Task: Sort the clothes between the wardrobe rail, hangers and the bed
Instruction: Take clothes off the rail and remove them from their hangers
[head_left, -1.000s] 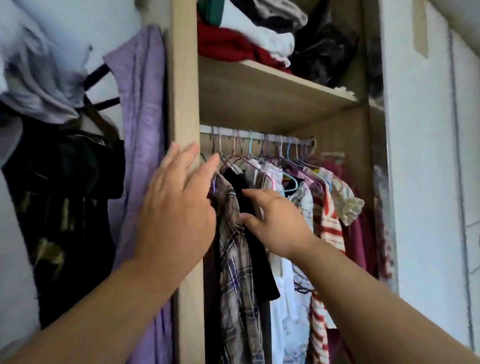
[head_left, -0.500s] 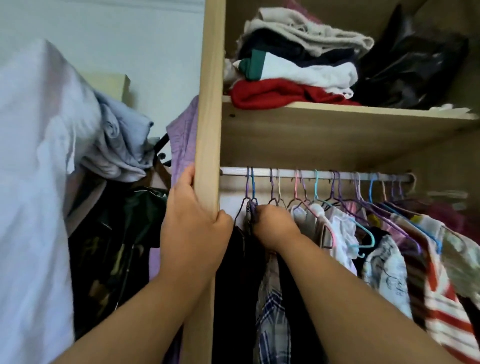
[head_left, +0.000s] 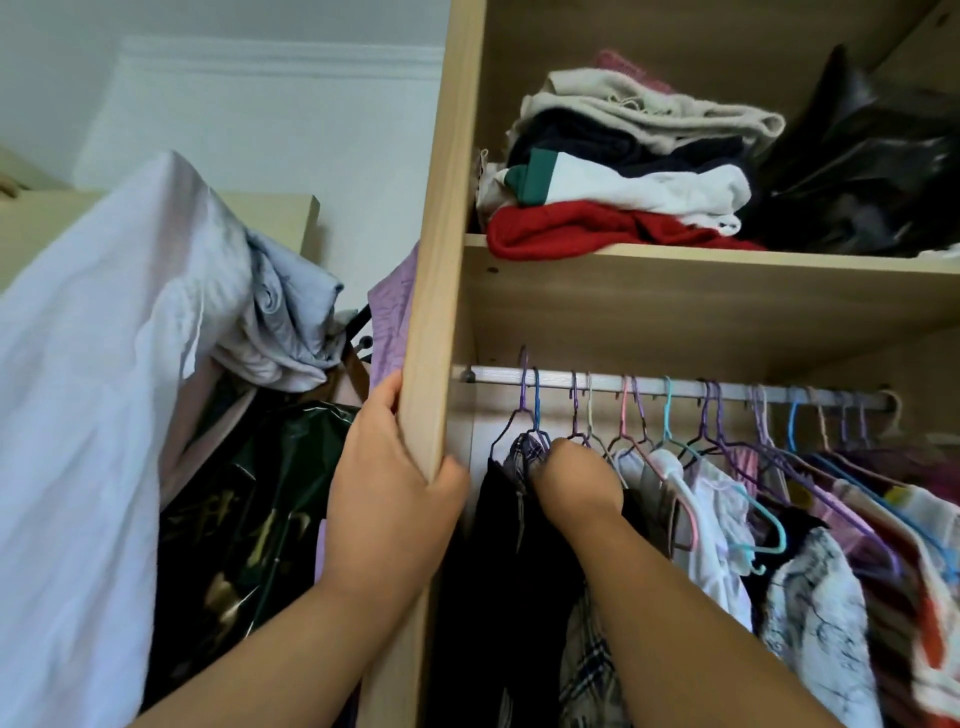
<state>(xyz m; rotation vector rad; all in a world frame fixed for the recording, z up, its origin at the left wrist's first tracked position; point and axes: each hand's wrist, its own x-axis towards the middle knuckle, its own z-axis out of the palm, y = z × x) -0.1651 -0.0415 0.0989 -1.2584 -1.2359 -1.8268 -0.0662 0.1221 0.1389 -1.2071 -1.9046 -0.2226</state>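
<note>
two grips: left hand (head_left: 387, 499) on panel (head_left: 441, 260), right hand (head_left: 576, 475) on plaid shirt (head_left: 525, 451).

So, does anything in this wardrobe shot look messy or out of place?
Yes. Left of the wardrobe's side panel, a crumpled grey garment sits bunched up, not hung. On the shelf, the red garment overhangs the front edge.

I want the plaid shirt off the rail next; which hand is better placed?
Right. The right hand grips the plaid shirt at its collar; the left hand holds the wooden wardrobe panel.
</note>
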